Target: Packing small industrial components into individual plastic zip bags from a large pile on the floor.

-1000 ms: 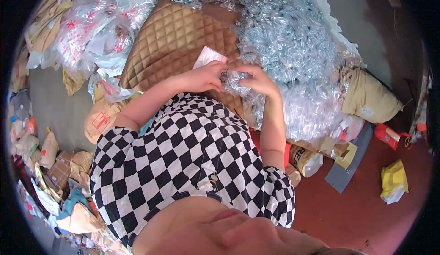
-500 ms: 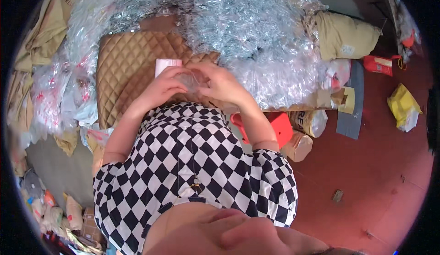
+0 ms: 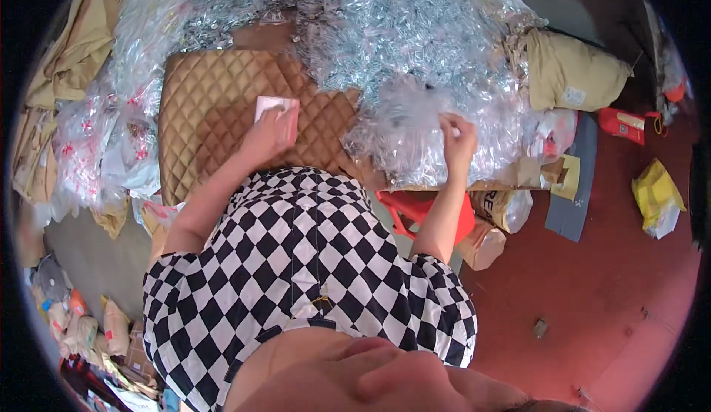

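Note:
My left hand [image 3: 271,134] is closed round a small pink box [image 3: 289,120] with a paler top, just above the brown quilted mat [image 3: 211,90]. Away to the right, my right hand [image 3: 459,139] hovers over a large heap of clear plastic pieces [image 3: 400,34], its thumb and fingers pinched together. Hazy clear plastic [image 3: 406,108] spreads by those fingertips, blurred, and I cannot make out whether it is in the pinch or lies on the heap.
Clear bags with red marks [image 3: 81,141] lie at the left. A tan sack [image 3: 578,71] rests against the heap's right end. Under the table edge are a red plastic stool [image 3: 455,219] and paper sacks [image 3: 485,247]. A yellow bag [image 3: 658,193] is on the red floor [image 3: 563,286].
My hands were together over the mat with clear plastic between them. The right has swung away right to the heap; the left stays by the mat, now gripping the pink box.

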`<state>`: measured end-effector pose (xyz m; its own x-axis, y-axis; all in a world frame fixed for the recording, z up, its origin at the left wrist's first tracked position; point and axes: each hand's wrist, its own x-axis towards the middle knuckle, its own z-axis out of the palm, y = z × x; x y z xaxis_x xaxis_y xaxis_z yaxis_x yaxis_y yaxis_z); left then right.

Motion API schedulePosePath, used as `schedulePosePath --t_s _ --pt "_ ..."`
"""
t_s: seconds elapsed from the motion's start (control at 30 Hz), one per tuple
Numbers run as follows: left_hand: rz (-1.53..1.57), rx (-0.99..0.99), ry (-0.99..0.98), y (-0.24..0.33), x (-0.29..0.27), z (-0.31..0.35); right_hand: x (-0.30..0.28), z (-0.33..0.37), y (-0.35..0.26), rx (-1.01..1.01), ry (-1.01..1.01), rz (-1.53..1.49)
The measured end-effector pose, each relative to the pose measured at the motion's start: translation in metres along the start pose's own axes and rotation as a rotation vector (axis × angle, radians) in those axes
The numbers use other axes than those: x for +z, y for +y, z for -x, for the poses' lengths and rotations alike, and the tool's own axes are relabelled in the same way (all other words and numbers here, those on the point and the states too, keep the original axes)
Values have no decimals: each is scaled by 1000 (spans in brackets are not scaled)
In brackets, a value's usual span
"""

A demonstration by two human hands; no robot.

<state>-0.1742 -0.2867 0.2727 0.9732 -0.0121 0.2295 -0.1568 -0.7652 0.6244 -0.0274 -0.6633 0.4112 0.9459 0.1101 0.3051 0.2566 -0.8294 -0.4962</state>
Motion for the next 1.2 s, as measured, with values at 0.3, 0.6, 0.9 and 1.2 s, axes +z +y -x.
schedulePosePath --t_s 0.3,0.6,0.9,1.2 --pt "106 -436 -104 -56 33 37 99 -36 -4 -402 149 431" --pt "98 -181 -85 -65 -22 74 78 -74 -74 191 -85 -1334" --pt "394 -344 275 -69 -9 98 279 -90 -300 -181 -1047 -612" --pt "535 -428 345 -65 -39 93 452 -105 -320 -527 -671 168"
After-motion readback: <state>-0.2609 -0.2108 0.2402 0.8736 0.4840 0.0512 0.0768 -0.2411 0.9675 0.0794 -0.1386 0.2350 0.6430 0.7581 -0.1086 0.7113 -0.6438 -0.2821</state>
